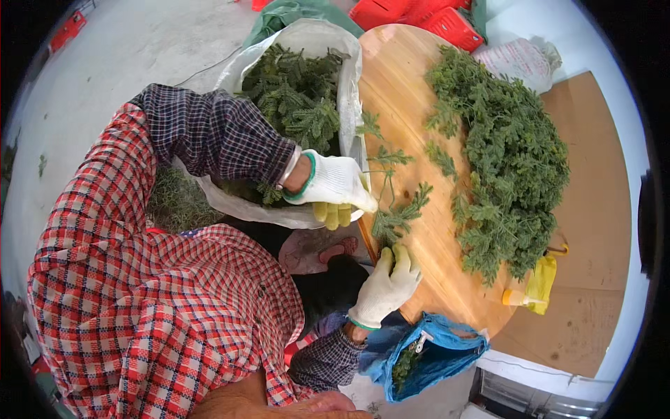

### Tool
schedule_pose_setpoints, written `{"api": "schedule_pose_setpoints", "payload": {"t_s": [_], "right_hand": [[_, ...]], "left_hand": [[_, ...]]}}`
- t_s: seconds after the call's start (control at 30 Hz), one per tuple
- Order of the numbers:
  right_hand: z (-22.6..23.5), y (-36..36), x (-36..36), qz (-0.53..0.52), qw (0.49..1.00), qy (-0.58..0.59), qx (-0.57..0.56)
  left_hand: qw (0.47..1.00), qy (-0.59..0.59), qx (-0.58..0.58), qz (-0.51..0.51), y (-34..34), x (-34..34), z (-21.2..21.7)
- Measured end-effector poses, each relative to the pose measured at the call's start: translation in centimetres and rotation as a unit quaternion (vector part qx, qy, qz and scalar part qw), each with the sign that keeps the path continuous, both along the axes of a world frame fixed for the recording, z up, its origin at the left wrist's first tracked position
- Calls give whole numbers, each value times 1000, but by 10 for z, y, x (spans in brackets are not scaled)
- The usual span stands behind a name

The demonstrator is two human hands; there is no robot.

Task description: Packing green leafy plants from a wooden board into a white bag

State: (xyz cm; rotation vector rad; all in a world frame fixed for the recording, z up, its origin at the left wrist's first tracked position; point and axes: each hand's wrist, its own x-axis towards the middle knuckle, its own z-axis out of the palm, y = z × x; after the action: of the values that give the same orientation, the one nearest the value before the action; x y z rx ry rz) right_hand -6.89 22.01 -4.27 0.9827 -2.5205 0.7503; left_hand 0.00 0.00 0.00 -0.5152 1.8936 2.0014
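Observation:
Both my hands wear white knit gloves with yellowish palms. At the left edge of the round wooden table (436, 272), my left hand (335, 185) is closed, its fingertips pinching at the stem of a green evergreen sprig (399, 218). My right hand (387, 283) is lower down, thumb and fingers bent around the sprig's lower end; its grip is partly hidden. Smaller loose sprigs (391, 157) lie just above, on the wood. Under my left forearm stands a large white sack (350, 91) filled with evergreen branches (296, 91).
A big heap of evergreen sprigs (513, 167) covers the table's right side. A blue bag (436, 349) with a clip hangs at the near edge. A small yellow-capped bottle (520, 298) and yellow cloth (541, 283) sit beside cardboard (590, 209). Red items (433, 17) lie beyond the table.

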Motion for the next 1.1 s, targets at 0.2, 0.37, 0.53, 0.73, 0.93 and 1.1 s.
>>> {"api": "schedule_pose_setpoints", "payload": {"t_s": [0.2,0.37,0.53,0.73,0.93,1.1], "right_hand": [[0,1,2,33,999,21,-26],[-2,0,2,35,998,35,-30],[1,-2,3,26,999,26,-30],[1,-1,3,31,999,21,-37],[30,-7,1,33,993,-22,-115],[37,-32,-14,90,993,19,-67]], "left_hand": [[995,22,37,85,10,-4,6],[979,2,123,164,12,-25,2],[960,-46,131,244,9,-50,-5],[972,36,70,220,13,-53,-10],[984,145,-107,-1,2,-31,0],[987,85,-125,-47,5,-27,-7]]}}
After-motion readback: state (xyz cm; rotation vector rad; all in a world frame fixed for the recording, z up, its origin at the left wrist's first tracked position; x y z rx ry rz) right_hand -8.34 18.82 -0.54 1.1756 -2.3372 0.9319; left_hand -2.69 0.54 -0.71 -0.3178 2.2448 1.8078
